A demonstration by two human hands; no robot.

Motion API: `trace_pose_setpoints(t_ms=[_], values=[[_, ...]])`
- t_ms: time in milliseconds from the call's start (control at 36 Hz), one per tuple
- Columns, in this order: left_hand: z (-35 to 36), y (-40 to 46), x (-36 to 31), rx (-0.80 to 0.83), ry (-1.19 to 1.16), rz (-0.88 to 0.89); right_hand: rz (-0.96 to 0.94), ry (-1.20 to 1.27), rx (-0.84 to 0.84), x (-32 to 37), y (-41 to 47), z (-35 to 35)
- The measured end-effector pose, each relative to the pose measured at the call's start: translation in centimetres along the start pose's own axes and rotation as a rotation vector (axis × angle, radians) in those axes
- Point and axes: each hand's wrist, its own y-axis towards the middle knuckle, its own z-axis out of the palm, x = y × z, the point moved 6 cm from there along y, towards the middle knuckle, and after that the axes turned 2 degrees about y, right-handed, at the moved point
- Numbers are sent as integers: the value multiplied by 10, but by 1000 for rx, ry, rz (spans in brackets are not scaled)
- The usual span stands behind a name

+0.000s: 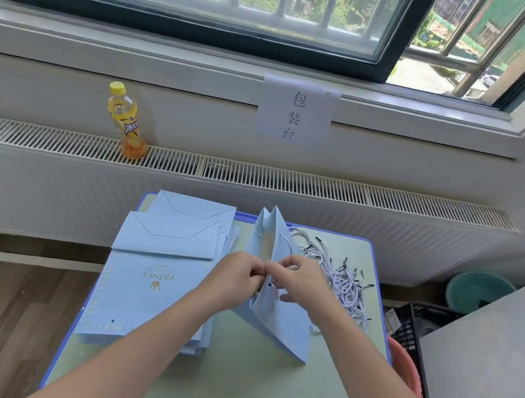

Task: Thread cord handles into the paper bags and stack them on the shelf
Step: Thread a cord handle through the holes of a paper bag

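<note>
A light blue paper bag [278, 326] lies partly opened on the small green table [249, 391], its mouth pointing away from me. My left hand [234, 277] pinches the bag's near wall at its upper edge. My right hand [300, 283] pinches a white-and-blue cord [285, 242] right at that wall, and the cord loops up over the bag's far side. A heap of loose cord handles [344, 282] with black tips lies to the right of the bag. A stack of flat blue bags [154, 278] lies on the left half of the table.
A yellow drink bottle [127, 122] stands on the radiator ledge under the window. A paper sign [294, 114] hangs on the wall. To the right are a teal basin [478, 290], a black crate [416, 329], a pink bucket [407, 365] and a grey surface [507, 347].
</note>
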Motion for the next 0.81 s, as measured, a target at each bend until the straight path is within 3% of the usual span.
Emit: trace_pose_setpoints(t_ms=[222,417,583,667,806], values=[[7,12,-29,49,214,58,-14,76,47,-5,-7,-24],[17,17,-36,74,435,40,-60,-6,11,-5,-6,-29],[-3,21,-34,-29,478,1,-70,-30,-49,-3,-9,-45],[-7,23,-36,-27,537,86,-96,-41,-65,2,-10,-51],[-7,14,-42,-50,576,403,-165,-95,-90,18,-14,-59]])
